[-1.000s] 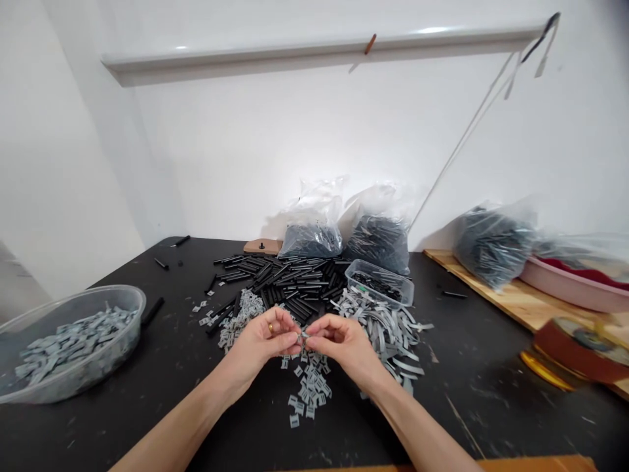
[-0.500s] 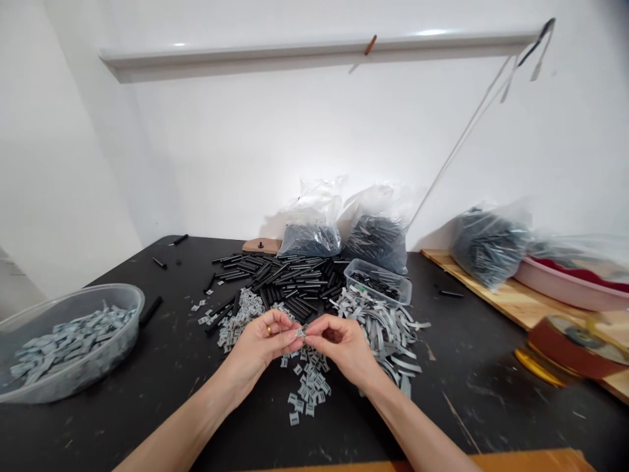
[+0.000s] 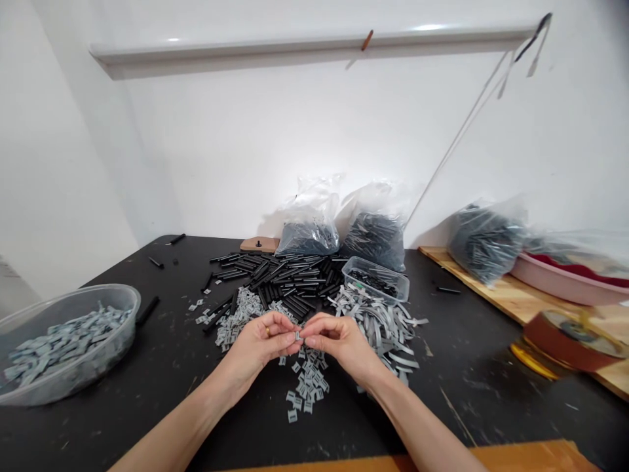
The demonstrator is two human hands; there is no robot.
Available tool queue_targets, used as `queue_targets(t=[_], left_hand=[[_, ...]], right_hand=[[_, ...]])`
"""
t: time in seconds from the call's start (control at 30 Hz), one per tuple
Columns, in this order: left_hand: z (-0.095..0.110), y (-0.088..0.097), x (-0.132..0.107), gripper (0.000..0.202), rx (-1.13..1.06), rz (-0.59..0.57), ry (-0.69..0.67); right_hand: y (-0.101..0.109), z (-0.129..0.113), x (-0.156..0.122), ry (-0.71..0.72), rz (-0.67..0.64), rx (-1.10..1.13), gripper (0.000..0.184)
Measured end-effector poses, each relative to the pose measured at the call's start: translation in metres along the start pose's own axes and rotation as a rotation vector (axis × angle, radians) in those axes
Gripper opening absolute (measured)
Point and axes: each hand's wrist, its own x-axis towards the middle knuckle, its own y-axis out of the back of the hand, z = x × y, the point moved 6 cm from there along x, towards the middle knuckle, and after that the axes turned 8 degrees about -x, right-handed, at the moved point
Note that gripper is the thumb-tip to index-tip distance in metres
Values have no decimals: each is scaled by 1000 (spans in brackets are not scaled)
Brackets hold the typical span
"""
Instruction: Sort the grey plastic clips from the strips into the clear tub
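Between the fingertips of both hands is a small grey plastic clip (image 3: 297, 335), mostly covered by the fingers. My left hand (image 3: 268, 337) pinches it from the left, a ring on one finger. From the right, my right hand (image 3: 334, 337) closes thumb and forefinger on the same piece. Loose grey clips (image 3: 310, 380) lie beneath the hands, with a larger clip pile (image 3: 240, 316) behind the left one. Curved grey strips (image 3: 388, 328) are heaped beside my right hand. Behind both hands spreads a pile of black tubes (image 3: 289, 278).
A clear tub (image 3: 132, 308) of grey parts stands at left. A small clear box (image 3: 403, 288) holds dark pieces. Plastic bags (image 3: 309, 229) of dark parts lean on the wall. Tape rolls (image 3: 565, 344) and a pink basin (image 3: 555, 280) are at right, near a wooden board (image 3: 457, 278).
The view has shifted slightly, so everything sits a little further left. Both hands stay together at the clip, with the fingertips slightly rearranged around it.
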Motion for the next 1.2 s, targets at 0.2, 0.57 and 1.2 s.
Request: queue_targets(t=[0.2,0.57,1.2], left_hand=[[-2,0,1,22,125,30,-25],[8,-9,-3,23,281,-3,-44],[4,0,-2,18,228,11,2]], right_hand=[[0,13,0,-161,54,148,25],[-1,16,1,-164,19,292,37],[0,5,-4,-131,-98,89,22]])
